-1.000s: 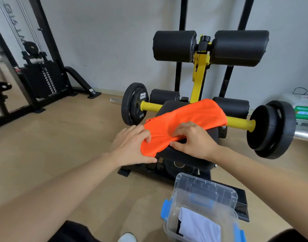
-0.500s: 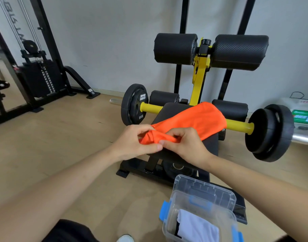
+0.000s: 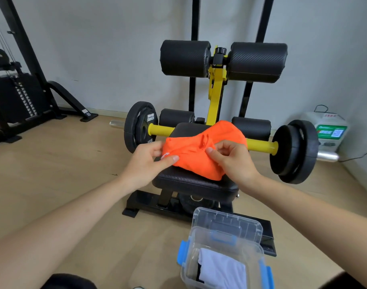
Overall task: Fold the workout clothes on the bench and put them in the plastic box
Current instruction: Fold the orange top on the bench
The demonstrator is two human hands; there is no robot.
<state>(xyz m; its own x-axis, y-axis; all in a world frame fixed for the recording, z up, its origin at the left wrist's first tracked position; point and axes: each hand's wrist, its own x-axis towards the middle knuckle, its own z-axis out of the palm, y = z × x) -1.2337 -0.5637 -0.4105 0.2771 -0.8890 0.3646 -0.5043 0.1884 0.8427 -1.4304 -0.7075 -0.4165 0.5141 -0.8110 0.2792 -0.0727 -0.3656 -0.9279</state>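
An orange garment [image 3: 201,155] lies bunched on the black padded bench seat [image 3: 191,183]. My left hand [image 3: 146,163] pinches its left edge between thumb and fingers. My right hand [image 3: 232,161] pinches a fold on its right side. On the floor below stands a clear plastic box [image 3: 226,255] with blue latches, open, with a white folded cloth [image 3: 222,270] inside. Its clear lid [image 3: 226,225] stands tilted behind it.
The bench carries a yellow bar with black weight plates left [image 3: 139,127] and right [image 3: 295,151], and black roller pads [image 3: 223,59] above. A black cable machine [image 3: 18,97] stands far left. A white and green device [image 3: 328,130] sits by the right wall. Wooden floor surrounds.
The near end of the orange garment has been folded over toward the far end, so it is shorter and thicker. Both hands moved up with it and now sit further apart.
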